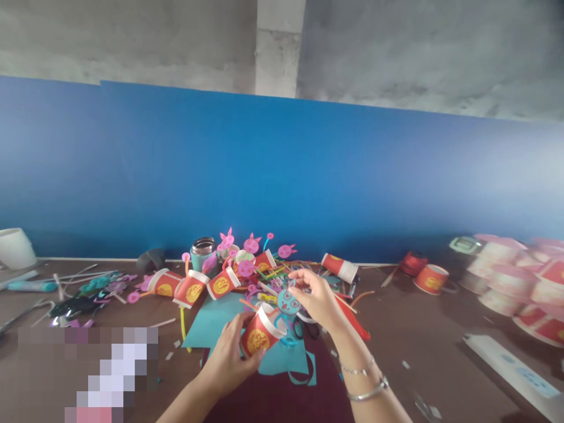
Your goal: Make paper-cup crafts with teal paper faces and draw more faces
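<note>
My left hand is closed round a red paper cup with a gold emblem and a white rim, held tilted above the brown table. Just right of the cup, my right hand pinches a round teal paper rabbit face, which sits against the cup's rim. Two bracelets are on my right wrist. Under both hands lie a teal paper sheet and a dark maroon sheet.
Several red cups and pink rabbit cut-outs lie behind my hands, with paper strips and scraps. A metal-lidded jar stands at the blue back wall. Stacked cups fill the right side. A white power strip lies at right front.
</note>
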{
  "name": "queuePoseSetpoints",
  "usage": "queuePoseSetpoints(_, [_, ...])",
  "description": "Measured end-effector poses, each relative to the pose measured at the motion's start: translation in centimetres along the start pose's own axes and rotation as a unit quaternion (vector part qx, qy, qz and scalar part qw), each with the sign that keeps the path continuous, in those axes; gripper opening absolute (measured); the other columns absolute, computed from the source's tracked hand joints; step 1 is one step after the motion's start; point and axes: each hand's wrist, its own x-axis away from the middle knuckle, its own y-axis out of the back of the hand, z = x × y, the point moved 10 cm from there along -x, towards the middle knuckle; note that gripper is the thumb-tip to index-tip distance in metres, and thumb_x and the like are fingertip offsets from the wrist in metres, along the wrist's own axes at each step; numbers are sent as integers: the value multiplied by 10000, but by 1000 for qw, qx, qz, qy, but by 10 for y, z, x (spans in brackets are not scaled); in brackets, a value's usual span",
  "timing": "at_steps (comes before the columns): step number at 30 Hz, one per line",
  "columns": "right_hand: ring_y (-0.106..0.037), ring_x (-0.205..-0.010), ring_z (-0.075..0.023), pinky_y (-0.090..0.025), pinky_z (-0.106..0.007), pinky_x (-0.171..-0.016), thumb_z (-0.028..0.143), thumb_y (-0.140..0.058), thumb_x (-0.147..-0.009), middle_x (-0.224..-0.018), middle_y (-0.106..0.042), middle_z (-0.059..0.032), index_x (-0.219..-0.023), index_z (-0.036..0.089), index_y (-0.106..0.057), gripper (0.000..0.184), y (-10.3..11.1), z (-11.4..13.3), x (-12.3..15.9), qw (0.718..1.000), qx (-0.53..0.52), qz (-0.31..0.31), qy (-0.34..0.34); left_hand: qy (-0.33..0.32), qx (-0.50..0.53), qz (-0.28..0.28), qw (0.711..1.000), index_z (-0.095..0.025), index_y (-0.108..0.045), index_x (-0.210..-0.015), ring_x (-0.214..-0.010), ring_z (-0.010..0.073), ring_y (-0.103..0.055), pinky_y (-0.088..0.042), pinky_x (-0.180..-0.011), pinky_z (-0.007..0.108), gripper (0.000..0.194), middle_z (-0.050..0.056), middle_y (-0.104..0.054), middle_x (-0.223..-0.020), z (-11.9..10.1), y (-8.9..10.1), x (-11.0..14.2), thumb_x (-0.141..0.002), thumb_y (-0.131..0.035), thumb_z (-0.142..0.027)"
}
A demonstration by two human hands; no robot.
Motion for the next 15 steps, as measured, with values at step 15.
queuePoseSetpoints(15, [-665, -790, -222, -496, -306, -700, 307, -535, -789, -854, -725, -104, -883, 153, -663, 222, 5, -13, -5, 998, 2, -54, -15, 231, 128, -159, 951, -145, -476, -1017, -828, 257, -655, -512, -705, 377, 513, 115, -654, -945, 52, 27, -10, -664, -614, -491])
